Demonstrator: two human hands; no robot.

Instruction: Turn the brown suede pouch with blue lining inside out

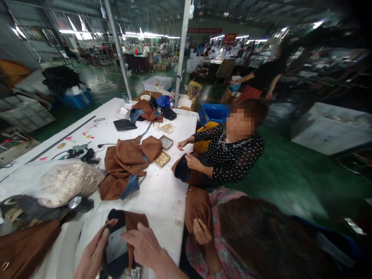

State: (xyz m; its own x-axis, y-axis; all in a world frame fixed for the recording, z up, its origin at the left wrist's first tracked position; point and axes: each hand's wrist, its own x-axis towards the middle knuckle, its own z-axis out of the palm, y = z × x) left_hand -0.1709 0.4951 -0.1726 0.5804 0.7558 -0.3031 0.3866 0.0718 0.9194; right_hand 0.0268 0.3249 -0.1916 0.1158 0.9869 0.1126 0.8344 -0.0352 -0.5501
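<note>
Down at the bottom of the view, the left hand (pixel 94 252) and the right hand (pixel 143 246) hold a dark piece with a brown edge (pixel 120 236). The left hand comes up from below, with its fingers together and bent over the left side of the piece. Its fingertips touch the dark top edge. The right hand comes in from the right, palm down, and lies across the piece. One finger points left onto the dark part, and the other fingers curl close together. The piece lies on the near end of the white table (pixel 162 193), between the two hands.

Just to the right, a person in a checked shirt (pixel 221 248) holds a brown cloth (pixel 197 205) at the table's edge. Farther along, a person in a dotted top (pixel 232 155) sits with both hands out. A pile of brown cloth (pixel 128 159) lies in the middle of the table, with two small trays of shiny bits (pixel 162 158) beside it. A clear bag of pale bits (pixel 65 182) lies on the left.
</note>
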